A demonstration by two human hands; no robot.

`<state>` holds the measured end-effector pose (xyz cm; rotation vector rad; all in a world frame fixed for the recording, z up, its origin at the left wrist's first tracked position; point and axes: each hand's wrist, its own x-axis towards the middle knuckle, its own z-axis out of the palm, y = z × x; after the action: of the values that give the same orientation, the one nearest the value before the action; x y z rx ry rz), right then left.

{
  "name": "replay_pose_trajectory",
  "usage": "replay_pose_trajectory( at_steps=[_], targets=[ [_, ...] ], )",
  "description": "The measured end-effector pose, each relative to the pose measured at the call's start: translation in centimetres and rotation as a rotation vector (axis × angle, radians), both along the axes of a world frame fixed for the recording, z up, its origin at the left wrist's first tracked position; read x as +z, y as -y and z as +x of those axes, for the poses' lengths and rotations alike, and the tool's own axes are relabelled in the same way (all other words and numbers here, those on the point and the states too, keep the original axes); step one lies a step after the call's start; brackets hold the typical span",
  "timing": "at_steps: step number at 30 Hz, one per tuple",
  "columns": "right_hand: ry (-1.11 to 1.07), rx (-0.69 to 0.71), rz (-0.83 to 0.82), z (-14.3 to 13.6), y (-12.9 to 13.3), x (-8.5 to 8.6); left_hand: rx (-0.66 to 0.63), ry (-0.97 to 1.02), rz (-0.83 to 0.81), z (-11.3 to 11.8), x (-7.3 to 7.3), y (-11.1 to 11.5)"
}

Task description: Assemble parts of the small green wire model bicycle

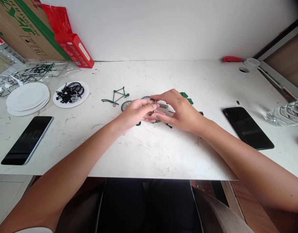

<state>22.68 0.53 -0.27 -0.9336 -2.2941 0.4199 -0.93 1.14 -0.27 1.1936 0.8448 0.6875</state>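
My left hand (pixel 139 111) and my right hand (pixel 183 110) meet above the middle of the table. Between them is a small thin metallic part (pixel 154 106), too small to name. My left thumb and fingers pinch it, while the right thumb and index finger close on its two ends. Left of the hands lies a green model bicycle frame (pixel 118 95). A small spoked wheel (pixel 126 105) shows beside my left hand, with another wheel (pixel 146 97) behind it. Green plastic pieces (pixel 186 97) lie just past my right hand, and other small parts beneath the hands are partly hidden.
At left are a paper plate (pixel 84 97) of black parts, stacked white plates (pixel 27 97), a phone (pixel 27 140) and bagged part frames (pixel 29 74). A red packet (pixel 76 50) leans by a cardboard box (pixel 20 29). Right: another phone (pixel 247 127), a clear bottle (pixel 285 113).
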Motion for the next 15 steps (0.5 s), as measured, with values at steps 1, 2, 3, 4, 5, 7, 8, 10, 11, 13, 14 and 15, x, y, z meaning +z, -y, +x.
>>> replay_pose_trajectory(
  at_steps=[1, 2, 3, 4, 5, 7, 8, 10, 11, 13, 14, 15],
  targets=[
    [0.000, 0.001, -0.003, -0.01, 0.01, 0.02, 0.005, -0.002, -0.003, 0.04, 0.04, 0.02],
    [-0.002, 0.002, -0.004, -0.02, 0.02, 0.03, 0.011, -0.005, -0.007, 0.08, 0.07, 0.04],
    [-0.003, 0.003, -0.004, -0.02, 0.04, 0.03, 0.017, -0.008, -0.012, 0.13, 0.09, 0.06],
    [-0.004, 0.003, -0.004, -0.03, 0.05, 0.04, 0.024, -0.010, -0.017, 0.17, 0.12, 0.08],
    [-0.005, 0.004, -0.005, -0.04, 0.07, 0.04, 0.030, -0.012, -0.020, 0.20, 0.14, 0.10],
    [0.000, 0.004, -0.008, -0.05, 0.09, 0.05, 0.038, -0.016, -0.022, 0.24, 0.19, 0.12],
    [0.002, 0.003, -0.010, -0.05, 0.09, 0.06, 0.042, -0.018, -0.023, 0.26, 0.21, 0.13],
    [0.007, 0.000, -0.013, -0.07, 0.09, 0.07, 0.044, -0.022, -0.022, 0.27, 0.26, 0.13],
    [0.009, -0.001, -0.014, -0.08, 0.09, 0.07, 0.043, -0.022, -0.022, 0.27, 0.26, 0.13],
    [0.009, -0.004, -0.015, -0.09, 0.08, 0.06, 0.045, -0.022, -0.023, 0.25, 0.24, 0.14],
    [0.009, -0.005, -0.016, -0.10, 0.08, 0.06, 0.046, -0.022, -0.022, 0.24, 0.21, 0.14],
    [0.008, -0.004, -0.017, -0.11, 0.09, 0.06, 0.045, -0.021, -0.020, 0.23, 0.17, 0.14]
  ],
)
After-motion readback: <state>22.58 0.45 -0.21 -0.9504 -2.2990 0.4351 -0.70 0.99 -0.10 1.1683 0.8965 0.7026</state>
